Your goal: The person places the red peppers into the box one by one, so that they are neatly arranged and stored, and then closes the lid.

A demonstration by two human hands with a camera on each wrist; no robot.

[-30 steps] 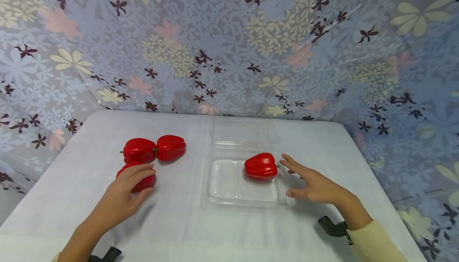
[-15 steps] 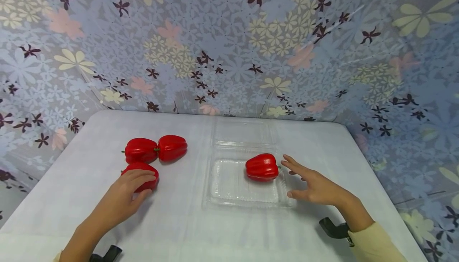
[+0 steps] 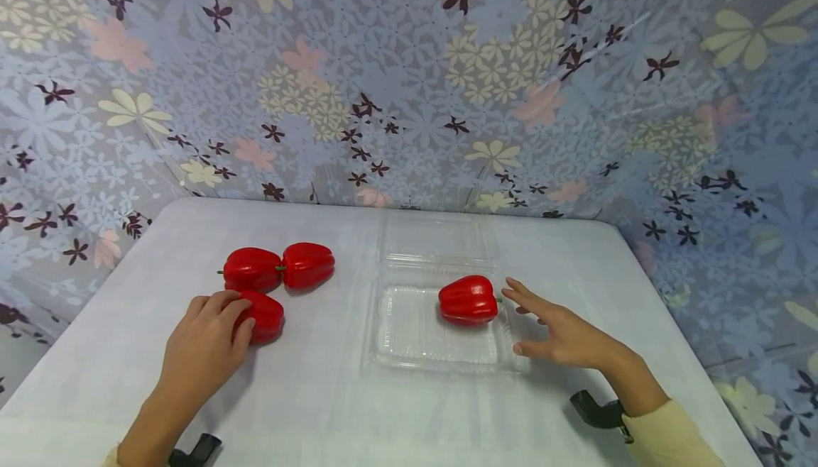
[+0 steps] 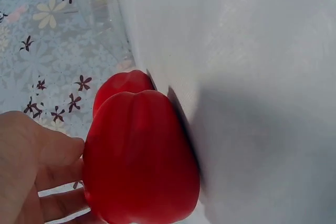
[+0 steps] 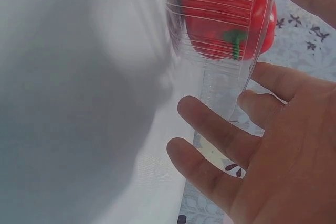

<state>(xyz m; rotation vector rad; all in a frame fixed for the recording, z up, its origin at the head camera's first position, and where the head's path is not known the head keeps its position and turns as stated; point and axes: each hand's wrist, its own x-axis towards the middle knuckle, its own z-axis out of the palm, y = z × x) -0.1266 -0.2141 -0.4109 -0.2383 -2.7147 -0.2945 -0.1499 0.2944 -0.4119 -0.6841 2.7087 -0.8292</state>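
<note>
On a desk (image 3: 358, 417) covered in white, the left hand (image 3: 207, 343) holds the near red pepper (image 3: 267, 318) by its left end, its fingers (image 4: 68, 174) and thumb bent about that side. This pepper is in the left half of the desk, between the left edge and the clear container; whether it is lifted at all cannot be told. Just behind it, toward the back left corner, lie the back left pepper (image 3: 252, 268) and the back right pepper (image 3: 308, 265), end to end, both stems pointing toward the left edge.

The clear container (image 3: 409, 332) sits right of the middle of the desk, its lid (image 3: 434, 240) open and laid back toward the back edge. Inside, against the container's right side, the boxed pepper (image 3: 469, 301) lies on its side, stem toward the desk's right edge.

The right hand (image 3: 569, 336) is beside the container's right rim, fingers spread and grasping nothing; contact with the rim is unclear. A dark wrist mount (image 3: 597, 410) shows below the right hand. A floral backdrop (image 3: 409, 98) rises behind the back edge.
</note>
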